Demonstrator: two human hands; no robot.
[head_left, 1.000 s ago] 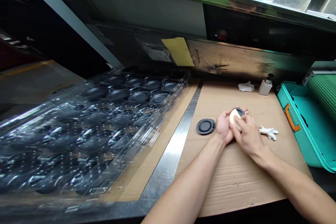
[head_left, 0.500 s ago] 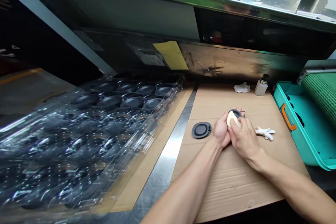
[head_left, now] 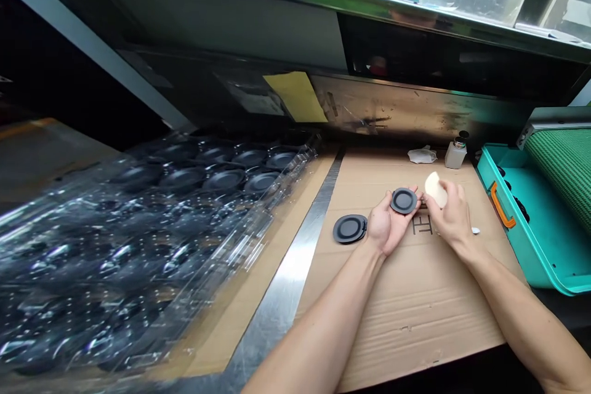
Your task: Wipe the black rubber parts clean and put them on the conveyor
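My left hand [head_left: 385,226] is palm up and holds a round black disc-shaped part [head_left: 403,201] with a raised inner ring at its fingers. A cream-coloured sponge pad [head_left: 434,189] is pinched in my right hand [head_left: 450,215], lifted apart from the part and to its right. On the cardboard just left of my left wrist lies another black round part [head_left: 349,229], flat, with a small tab at its edge. Behind my right hand a bit of a white item [head_left: 475,231] shows; most of it is hidden.
Clear plastic trays [head_left: 152,246] with several black round parts stand at the left. A teal bin [head_left: 554,268] with an orange handle is at the right, beside a green belt [head_left: 561,148]. A small bottle [head_left: 455,152] and a crumpled white wrapper [head_left: 422,154] sit at the back.
My right hand with the sponge pad has moved off the black part, up and to the right. The black part's face is now uncovered in my left hand.
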